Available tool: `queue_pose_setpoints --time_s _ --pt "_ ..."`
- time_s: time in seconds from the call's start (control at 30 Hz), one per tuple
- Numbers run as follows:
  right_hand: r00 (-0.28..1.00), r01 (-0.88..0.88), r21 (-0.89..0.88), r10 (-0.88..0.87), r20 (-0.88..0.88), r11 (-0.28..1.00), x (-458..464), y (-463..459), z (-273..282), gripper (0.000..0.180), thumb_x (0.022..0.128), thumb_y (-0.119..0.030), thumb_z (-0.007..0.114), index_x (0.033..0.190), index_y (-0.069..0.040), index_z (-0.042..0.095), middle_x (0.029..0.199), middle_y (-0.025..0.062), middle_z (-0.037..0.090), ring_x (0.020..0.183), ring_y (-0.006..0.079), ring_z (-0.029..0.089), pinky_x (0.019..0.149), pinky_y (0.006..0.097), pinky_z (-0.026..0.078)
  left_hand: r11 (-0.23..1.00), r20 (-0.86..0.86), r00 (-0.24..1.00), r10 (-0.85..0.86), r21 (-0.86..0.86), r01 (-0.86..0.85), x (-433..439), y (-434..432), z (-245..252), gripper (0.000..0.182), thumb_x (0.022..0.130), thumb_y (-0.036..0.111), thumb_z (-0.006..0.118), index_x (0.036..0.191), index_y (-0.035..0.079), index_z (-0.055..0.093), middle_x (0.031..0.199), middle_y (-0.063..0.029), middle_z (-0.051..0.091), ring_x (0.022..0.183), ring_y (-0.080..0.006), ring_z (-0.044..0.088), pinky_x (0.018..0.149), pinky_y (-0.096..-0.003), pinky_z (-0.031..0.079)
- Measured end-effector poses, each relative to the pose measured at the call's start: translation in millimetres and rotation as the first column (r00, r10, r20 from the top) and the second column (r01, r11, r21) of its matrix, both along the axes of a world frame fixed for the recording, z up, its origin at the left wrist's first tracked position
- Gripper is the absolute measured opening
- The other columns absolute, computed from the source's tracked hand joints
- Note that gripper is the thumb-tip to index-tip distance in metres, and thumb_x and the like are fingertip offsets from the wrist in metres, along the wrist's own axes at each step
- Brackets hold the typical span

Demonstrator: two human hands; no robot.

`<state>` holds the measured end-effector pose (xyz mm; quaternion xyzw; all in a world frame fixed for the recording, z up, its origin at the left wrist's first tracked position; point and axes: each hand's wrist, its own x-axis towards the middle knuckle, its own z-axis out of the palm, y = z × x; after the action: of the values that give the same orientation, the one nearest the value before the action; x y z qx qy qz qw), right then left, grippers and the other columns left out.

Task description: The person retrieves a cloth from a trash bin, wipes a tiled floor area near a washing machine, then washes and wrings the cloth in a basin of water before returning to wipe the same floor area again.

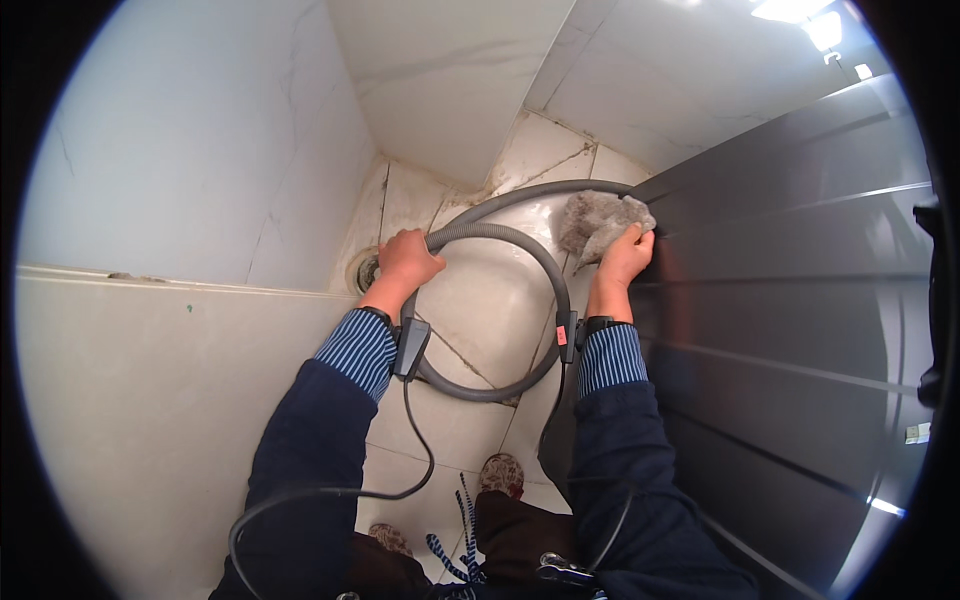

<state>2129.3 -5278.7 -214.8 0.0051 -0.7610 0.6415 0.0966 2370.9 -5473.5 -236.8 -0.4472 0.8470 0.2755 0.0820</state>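
Observation:
My left hand grips a grey corrugated drain hose at the left of its loop, just beside a round drain opening at the foot of the wall. Part of that opening is hidden behind the hand. On the floor the hose curls round in a ring, and another length of it runs behind a dark grey panel. In my right hand is a crumpled, fuzzy grey-brown cloth, pinched close to the panel's far edge and above the hose.
The tall dark grey ribbed panel borders the right side. Marble-look wall tiles enclose the left and far sides. Cream floor tiles have dirty joints. Cables trail from devices strapped to both wrists. My shoes stand below.

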Motion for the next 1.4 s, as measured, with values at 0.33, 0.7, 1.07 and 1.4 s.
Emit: queue_pose_setpoints --time_s 0.33,0.7,1.07,1.4 --pt "0.909 0.07 0.375 0.096 -0.406 0.924 15.5 12.5 18.6 0.023 0.094 -0.016 0.053 0.108 0.002 0.056 0.107 0.019 0.062 0.101 0.0364 0.057 0.085 0.042 0.046 0.947 -0.43 0.9 0.068 -0.255 -0.193 12.3 18.3 118.8 0.033 0.074 0.016 0.067 0.107 0.012 0.067 0.087 -0.0094 0.07 0.083 -0.0287 0.066 0.08 -0.0411 0.051" --pt "0.938 -0.162 0.863 0.346 -0.016 0.479 62.9 23.3 -124.1 0.065 0.092 -0.036 0.058 0.146 -0.007 0.036 0.155 0.0219 0.024 0.14 0.0355 0.028 0.113 0.0463 0.024 0.946 -0.614 0.786 -0.078 -0.295 -0.137 33.2 25.3 148.6 0.035 0.075 0.01 0.067 0.109 0.01 0.068 0.097 -0.01 0.069 0.085 -0.0318 0.064 0.082 -0.0401 0.05" --pt "0.98 -0.19 0.83 0.052 0.192 0.525 -25.6 -39.7 -125.3 0.093 0.087 -0.042 0.062 0.151 0.001 0.011 0.154 0.0329 0.013 0.143 0.0441 0.018 0.116 0.049 0.017 0.954 -0.628 0.773 -0.091 -0.278 -0.113 31.8 21.5 170.9 0.036 0.075 0.006 0.067 0.111 0.008 0.065 0.098 -0.0068 0.067 0.085 -0.0305 0.062 0.077 -0.0385 0.049" --pt "0.914 -0.137 0.891 0.403 -0.056 0.434 -57.5 -53.1 -144.7 0.074 0.089 -0.035 0.058 0.149 -0.003 0.028 0.154 0.0269 0.019 0.143 0.0459 0.015 0.117 0.0518 0.009 0.98 -0.616 0.787 -0.014 -0.164 -0.111 32.0 16.4 163.4 0.037 0.075 0.004 0.065 0.112 0.006 0.064 0.098 -0.008 0.067 0.086 -0.0284 0.061 0.08 -0.0364 0.049"
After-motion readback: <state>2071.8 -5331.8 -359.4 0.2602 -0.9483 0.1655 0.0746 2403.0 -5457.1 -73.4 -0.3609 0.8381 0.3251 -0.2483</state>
